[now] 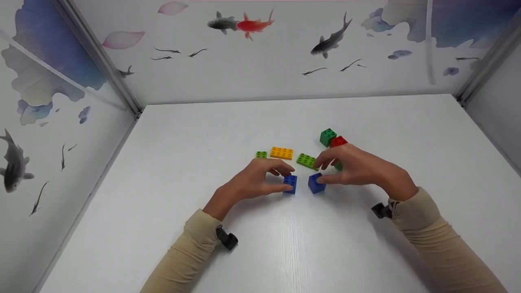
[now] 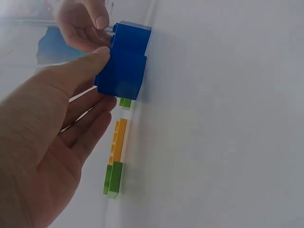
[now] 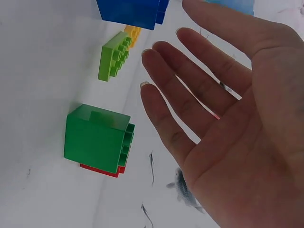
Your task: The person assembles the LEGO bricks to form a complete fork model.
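Note:
In the head view, my left hand (image 1: 260, 179) pinches a blue toy building brick (image 1: 290, 184) between thumb and fingers, thumb at its near end. The left wrist view shows the thumb at the studded edge of this brick (image 2: 121, 76) and the fingers beyond. My right hand (image 1: 352, 167) hovers by a second blue brick (image 1: 316, 184), its thumb overlapping the brick's upper right corner. Seen from the right wrist, the fingers (image 3: 178, 102) are spread and fairly straight, apart from the blue brick (image 3: 129, 12). Both blue bricks rest on the white table, studs up, a small gap between them.
Behind the hands lie a yellow flat brick (image 1: 281, 153), a lime flat brick (image 1: 306, 160) and another lime brick (image 1: 261, 154), partly hidden. Farther right are a green brick (image 1: 327, 137) and a red one (image 1: 338, 141). Another green brick is mostly covered by the right hand.

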Motion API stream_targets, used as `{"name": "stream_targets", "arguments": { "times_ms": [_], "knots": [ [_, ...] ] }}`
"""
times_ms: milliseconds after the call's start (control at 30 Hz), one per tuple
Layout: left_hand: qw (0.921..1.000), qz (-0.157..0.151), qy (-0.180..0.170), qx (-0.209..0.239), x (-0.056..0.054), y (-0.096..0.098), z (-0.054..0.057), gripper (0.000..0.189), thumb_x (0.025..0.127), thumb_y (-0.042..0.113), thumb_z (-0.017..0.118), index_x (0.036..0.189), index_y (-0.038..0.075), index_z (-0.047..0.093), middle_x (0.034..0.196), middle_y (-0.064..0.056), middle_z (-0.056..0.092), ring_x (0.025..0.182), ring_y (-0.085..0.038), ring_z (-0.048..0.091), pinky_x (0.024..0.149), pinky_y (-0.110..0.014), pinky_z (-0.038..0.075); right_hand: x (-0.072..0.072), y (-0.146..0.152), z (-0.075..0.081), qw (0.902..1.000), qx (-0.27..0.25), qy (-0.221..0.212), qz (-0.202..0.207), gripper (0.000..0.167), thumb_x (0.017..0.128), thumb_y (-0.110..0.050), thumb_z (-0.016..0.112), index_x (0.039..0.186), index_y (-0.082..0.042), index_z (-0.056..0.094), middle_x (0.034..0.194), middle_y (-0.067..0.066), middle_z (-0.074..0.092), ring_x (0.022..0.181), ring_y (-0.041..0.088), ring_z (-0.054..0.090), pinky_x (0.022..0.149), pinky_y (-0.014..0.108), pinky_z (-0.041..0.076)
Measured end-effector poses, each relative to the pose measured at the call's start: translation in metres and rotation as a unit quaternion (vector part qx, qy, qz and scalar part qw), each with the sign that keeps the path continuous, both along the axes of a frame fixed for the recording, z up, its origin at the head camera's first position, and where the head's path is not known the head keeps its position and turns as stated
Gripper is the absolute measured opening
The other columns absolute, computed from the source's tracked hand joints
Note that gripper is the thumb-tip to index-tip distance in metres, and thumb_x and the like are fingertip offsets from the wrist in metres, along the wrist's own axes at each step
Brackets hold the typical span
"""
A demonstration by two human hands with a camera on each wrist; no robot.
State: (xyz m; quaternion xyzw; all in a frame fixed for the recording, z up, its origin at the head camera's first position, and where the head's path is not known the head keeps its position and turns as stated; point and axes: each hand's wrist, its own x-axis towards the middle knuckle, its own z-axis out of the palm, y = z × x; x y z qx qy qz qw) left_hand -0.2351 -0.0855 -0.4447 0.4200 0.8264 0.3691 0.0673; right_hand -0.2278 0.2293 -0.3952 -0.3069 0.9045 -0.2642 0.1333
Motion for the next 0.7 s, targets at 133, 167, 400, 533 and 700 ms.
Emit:
{"name": "stream_targets", "arguments": {
  "times_ms": [133,167,400,533,700],
  "knots": [
    [1.0,-0.001,-0.004,0.002,0.0005,-0.0001,-0.0013,0.04,0.098,0.033,0.083,0.132,0.014,0.075,0.127,0.004,0.079,0.114,-0.009,0.073,0.105,-0.027,0.06,0.0014,-0.0017,-0.0031,0.9997,0.01,-0.008,0.02,0.038,0.092,-0.029,0.089,0.127,-0.019,0.079,0.121,-0.005,0.08,0.115,0.021,0.073,0.102,0.05,0.063],
    [1.0,0.0,-0.006,0.002,0.0007,0.0001,-0.0015,0.038,0.098,0.033,0.084,0.131,0.015,0.076,0.126,0.004,0.079,0.113,-0.008,0.072,0.105,-0.027,0.06,0.0017,-0.0021,-0.0037,0.9996,0.011,-0.009,0.024,0.038,0.091,-0.029,0.089,0.127,-0.02,0.079,0.121,-0.007,0.08,0.114,0.02,0.073,0.102,0.049,0.063],
    [0.9999,0.006,-0.014,0.005,0.0013,0.0008,-0.0017,0.036,0.097,0.033,0.084,0.129,0.017,0.077,0.122,0.004,0.079,0.111,-0.008,0.073,0.104,-0.026,0.06,0.0017,-0.0045,-0.0065,0.9985,0.024,-0.029,0.04,0.045,0.091,-0.028,0.09,0.133,-0.021,0.077,0.126,-0.009,0.078,0.117,0.017,0.072,0.106,0.048,0.062],
    [0.9999,0.008,-0.013,0.005,0.002,0.0023,-0.0007,0.036,0.097,0.033,0.084,0.128,0.015,0.077,0.121,0.003,0.08,0.11,-0.009,0.073,0.103,-0.026,0.061,0.0013,-0.0044,-0.0079,0.9982,0.032,-0.031,0.039,0.044,0.092,-0.026,0.089,0.134,-0.021,0.077,0.127,-0.008,0.078,0.117,0.019,0.071,0.106,0.049,0.061],
    [0.9999,0.01,-0.011,-0.002,0.0032,0.0041,-0.0001,0.037,0.097,0.034,0.084,0.129,0.016,0.077,0.122,0.003,0.079,0.111,-0.007,0.072,0.103,-0.025,0.06,0.0013,-0.0054,-0.0082,0.9983,0.033,-0.03,0.037,0.043,0.092,-0.026,0.089,0.133,-0.021,0.077,0.125,-0.008,0.078,0.116,0.019,0.072,0.107,0.049,0.061]
  ]
}}
